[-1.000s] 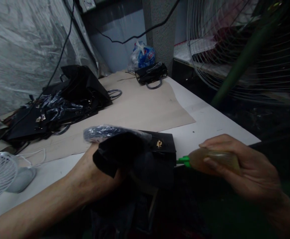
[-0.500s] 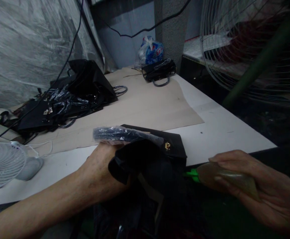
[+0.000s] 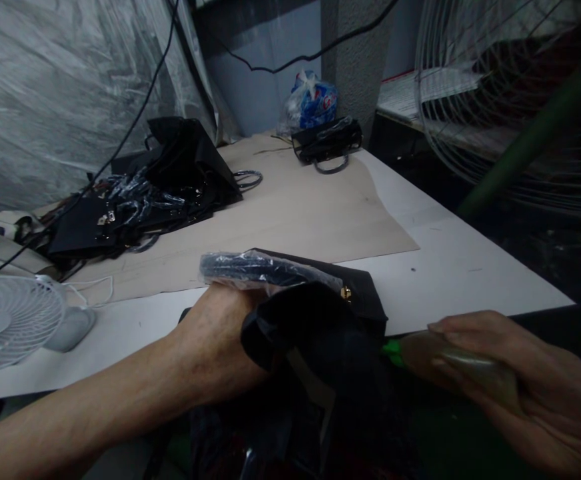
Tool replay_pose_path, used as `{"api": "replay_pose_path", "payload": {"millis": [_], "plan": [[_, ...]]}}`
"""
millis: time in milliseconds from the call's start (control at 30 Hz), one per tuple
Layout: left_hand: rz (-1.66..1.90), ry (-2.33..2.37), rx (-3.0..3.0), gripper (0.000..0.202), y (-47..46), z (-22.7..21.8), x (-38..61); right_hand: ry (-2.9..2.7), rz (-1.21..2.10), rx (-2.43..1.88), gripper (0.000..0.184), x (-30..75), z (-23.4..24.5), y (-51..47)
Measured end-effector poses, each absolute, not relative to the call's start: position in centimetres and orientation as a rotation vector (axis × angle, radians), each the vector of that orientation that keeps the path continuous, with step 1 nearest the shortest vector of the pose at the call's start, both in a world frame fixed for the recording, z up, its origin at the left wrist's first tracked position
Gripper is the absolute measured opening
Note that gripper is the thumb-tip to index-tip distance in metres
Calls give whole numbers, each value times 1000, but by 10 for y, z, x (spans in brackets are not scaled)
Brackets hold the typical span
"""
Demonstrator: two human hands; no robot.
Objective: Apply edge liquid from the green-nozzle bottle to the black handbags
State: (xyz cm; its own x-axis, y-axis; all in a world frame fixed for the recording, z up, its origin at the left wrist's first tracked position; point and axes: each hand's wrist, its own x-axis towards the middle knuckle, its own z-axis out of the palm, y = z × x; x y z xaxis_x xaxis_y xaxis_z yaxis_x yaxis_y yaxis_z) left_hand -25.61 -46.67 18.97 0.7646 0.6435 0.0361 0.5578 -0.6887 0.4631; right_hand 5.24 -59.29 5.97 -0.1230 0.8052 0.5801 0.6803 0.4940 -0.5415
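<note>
Black handbag [image 3: 365, 303] at the near edge of the surface [image 3: 445, 267], clamped in the left hand [image 3: 215, 340]; right hand [image 3: 520, 387] wrapped tight round a green-nozzled squeeze bottle [image 3: 460, 367]. Risk of smearing the handbag through overhard squeezing.

Matt black on the bag [image 3: 320, 327], leather-like, soft folds soaking up the light. One small clasp [image 3: 345, 293] glints gold: metal. The handle [image 3: 265, 270] sits in clear plastic film, crinkled and shiny. The squeeze bottle [image 3: 460, 370] looks like soft translucent plastic, cloudy amber, with a bright green plastic nozzle [image 3: 393, 351]. Underneath is a smooth white table [image 3: 445, 267], with a dull brown paper sheet [image 3: 295, 220] over it. The pile of bags [image 3: 135, 200] is black, film-wrapped, flecked with gloss. The wall sheeting [image 3: 45, 87] is wrinkled, sheeny plastic.
</note>
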Motion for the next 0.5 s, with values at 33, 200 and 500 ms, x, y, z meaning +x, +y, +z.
{"api": "replay_pose_path", "payload": {"millis": [33, 200, 500], "plan": [[273, 914, 2538, 37, -466, 190, -256, -1864, 168, -1248, 15, 52, 60, -592], [243, 867, 2551, 36, -466, 193, -255, -1865, 220, -1241, 20, 49, 61, -591], [172, 926, 2600, 34, -464, 189, -258, -1688, 96, -1452, 17, 70, 44, -596]]}}
